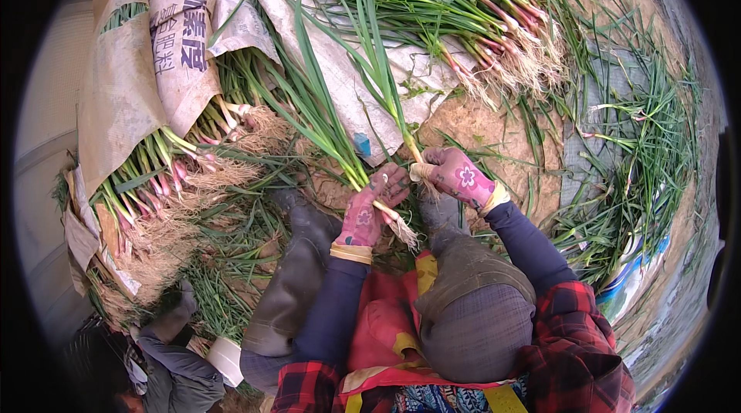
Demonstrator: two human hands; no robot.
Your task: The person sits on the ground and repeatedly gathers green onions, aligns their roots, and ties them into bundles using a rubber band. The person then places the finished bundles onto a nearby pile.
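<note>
My left hand, in a pink patterned glove, is closed around a few green garlic plants; their pinkish stems and roots stick out below the palm. Just right of it, my right hand, in a matching glove, pinches the base of another garlic plant near its roots. The leaves of both point up and away from me. Beyond lies a big pile of garlic plants with pink stems and pale roots to the right, partly on a whitish woven sack.
At left, woven sacks bearing print wrap garlic bundles. Loose leaves litter the right side over grey sheeting. My boots stand on the littered soil. Another person's legs show at lower left beside a white object.
</note>
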